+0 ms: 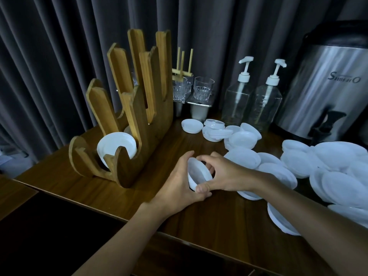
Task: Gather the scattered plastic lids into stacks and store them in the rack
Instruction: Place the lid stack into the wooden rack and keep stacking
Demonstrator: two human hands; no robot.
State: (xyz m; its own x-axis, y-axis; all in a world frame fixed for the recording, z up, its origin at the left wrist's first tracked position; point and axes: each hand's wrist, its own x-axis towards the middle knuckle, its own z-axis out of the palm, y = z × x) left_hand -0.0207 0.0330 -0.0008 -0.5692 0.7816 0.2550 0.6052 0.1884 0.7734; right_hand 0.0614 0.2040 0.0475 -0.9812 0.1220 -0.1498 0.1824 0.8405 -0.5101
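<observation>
Held stack of lids point(199, 174): a small white stack, tipped on edge, caught between both hands just above the table, in front of the near end of the rack and close to it.
Left hand point(175, 182): cups the stack from the left, fingers curled over its upper rim, palm against its side.
Right hand point(227, 174): grips the same stack from the right, fingers bent over the top edge and thumb pressed under the lower edge.
Rack point(129, 116): a wooden stand with tall slanted slats, standing on the left part of the table before the curtain.
Lids in rack point(117, 146): white lids standing on edge in the nearest slot; what sits in the next slot is too hidden to tell.
Scattered lids point(298, 162): many white lids lying loose and overlapping across the right side of the table, some under the right forearm.
Table point(79, 186): dark brown wood.
Pump bottles point(237, 100): two clear bottles with white pumps, side by side behind the lids.
Glasses point(203, 88): clear tumblers on a small metal stand beside the rack.
Urn point(326, 86): a steel drinks dispenser with a black tap, at the far right.
Curtain point(59, 56): grey, pleated, behind everything.
</observation>
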